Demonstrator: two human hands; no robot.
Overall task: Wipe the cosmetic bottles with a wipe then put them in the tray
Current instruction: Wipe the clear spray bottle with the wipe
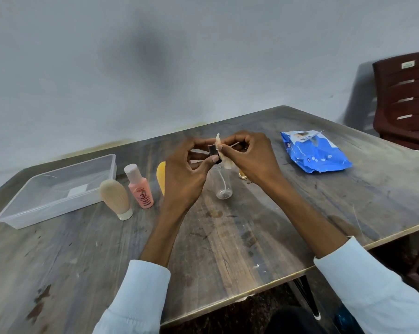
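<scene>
Fingers of the left hand (188,168) curl around the black cap (212,150) of a clear spray bottle (221,183), with the thumb pressed against the cap's near side. Fingers of the right hand (249,157) pinch a crumpled wipe (224,154) against the same cap from the opposite side. The wipe sits between the two sets of fingertips, one end standing above them and the other hanging below against the bottle's shoulder. The bottle body hangs below the fingers, upright or nearly so, above the wooden table (227,237); whether its base touches the surface cannot be determined.

Just behind the left hand, a yellow item (160,177) shows partly, hidden by the palm. Just behind the right hand, a small amber item (242,175) shows at the palm's lower edge. Further left of the fingers stand a pink bottle (140,188) and, beside it, a beige bottle (117,198) resting on its cap. Left again lies the clear plastic tray (18,219), close to both bottles. Right of the fingers, well apart, lies a blue wipe packet (314,153) with its flap raised. A dark red chair (406,100) stands beyond the table's far right corner.
</scene>
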